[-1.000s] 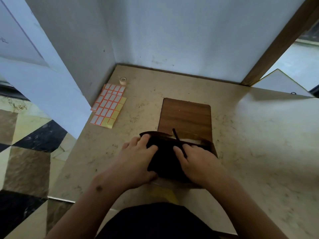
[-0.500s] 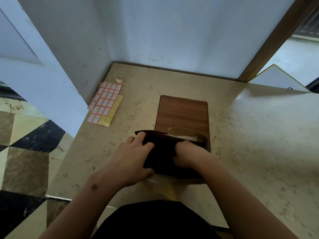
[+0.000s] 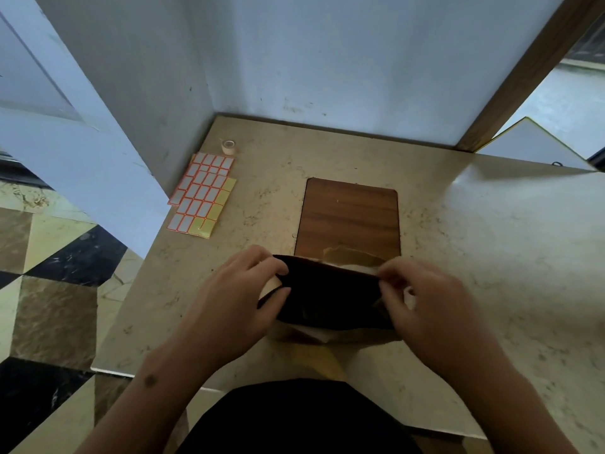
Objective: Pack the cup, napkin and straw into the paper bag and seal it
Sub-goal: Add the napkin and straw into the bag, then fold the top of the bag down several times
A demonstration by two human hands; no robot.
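Observation:
The paper bag (image 3: 327, 296) stands near the table's front edge, its near face dark in shadow. Both hands pinch its top edge: my left hand (image 3: 239, 299) at the left corner, my right hand (image 3: 432, 309) at the right corner. Something white (image 3: 355, 267) shows inside the narrow mouth, and the bag's tan far flap (image 3: 347, 255) rises behind it. The cup and the straw are hidden from view.
A wooden board (image 3: 348, 217) lies just behind the bag. Sheets of orange-edged labels (image 3: 203, 194) and a small tape roll (image 3: 229, 146) sit at the back left by the wall. The marble table (image 3: 491, 250) drops off to a tiled floor on the left.
The black straw that stuck out of the bag has gone from sight. My hands moved apart to the bag's two top corners, and the mouth is pulled narrower.

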